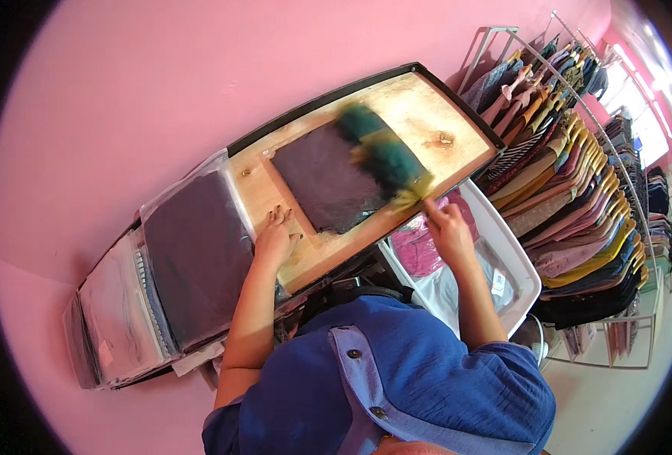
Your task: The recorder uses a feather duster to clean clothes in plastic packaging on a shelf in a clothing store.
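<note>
My right hand [448,230] grips the end of a fluffy green and yellow duster [382,151], blurred by motion. The duster lies across the right side of a dark purple folded garment [324,176] in clear plastic, hiding that side. Flat on the bare wood just left of this packet rests my left hand [276,236], fingers spread and holding nothing. Under both is a light wooden tabletop [444,108] with a black rim. Farther left, another dark purple plastic-wrapped garment [196,256] lies on the table.
Several more plastic-wrapped garments [122,307] lie at the table's left end. A white plastic bin [521,278] with pink and pale packets stands below the right edge. Metal racks [592,114] of hanging clothes [575,193] stand at the right. A pink wall [228,74] runs behind the table.
</note>
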Demonstrator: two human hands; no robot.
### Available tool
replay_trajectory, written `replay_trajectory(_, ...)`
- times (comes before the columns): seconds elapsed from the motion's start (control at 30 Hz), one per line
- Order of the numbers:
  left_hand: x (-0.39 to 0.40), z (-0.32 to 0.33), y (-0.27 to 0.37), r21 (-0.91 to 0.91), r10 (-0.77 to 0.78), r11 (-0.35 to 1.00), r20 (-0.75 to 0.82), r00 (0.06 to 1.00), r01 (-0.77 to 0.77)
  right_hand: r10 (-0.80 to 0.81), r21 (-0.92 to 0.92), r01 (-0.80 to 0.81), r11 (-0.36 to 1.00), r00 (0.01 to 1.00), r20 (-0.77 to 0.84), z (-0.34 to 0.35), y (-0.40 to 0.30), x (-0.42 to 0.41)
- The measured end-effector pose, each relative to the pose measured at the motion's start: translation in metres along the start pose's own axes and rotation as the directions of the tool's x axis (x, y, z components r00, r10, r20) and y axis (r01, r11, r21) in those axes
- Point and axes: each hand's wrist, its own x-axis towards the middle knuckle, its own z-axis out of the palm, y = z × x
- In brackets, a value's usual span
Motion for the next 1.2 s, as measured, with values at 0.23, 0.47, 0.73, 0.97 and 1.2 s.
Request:
replay_trajectory(0.23,0.000,0.003,-0.005,0.023,0.031,0.999,-0.035,0.999,-0.030,-0.021,-0.058,0.024,0.998,0.998,0.059,0.003,0.013,0.010)
replay_trajectory(0.47,-0.006,-0.019,0.022,-0.113,-0.075,0.992,-0.090,0.993,0.065,0.244,-0.171,-0.278,0.945,0.950,-0.196,-0.011,0.054,0.098)
replay_trajectory(0.73,0.000,-0.020,0.031,-0.106,0.141,0.983,-0.100,0.985,-0.151,0.004,-0.224,-0.001,0.975,1.000,0.016,0.049,0.054,0.145)
replay_trajectory(0.97,0.008,-0.021,0.068,-0.461,0.055,0.887,0.173,0.983,0.031,-0.054,0.119,0.106,0.987,0.924,-0.379,0.077,0.071,0.191)
replay_trajectory(1.2,0.075,-0.018,0.038,-0.256,0.125,0.928,-0.467,0.875,-0.270,0.099,-0.122,-0.103,0.987,0.995,-0.032,0.086,0.086,0.182)
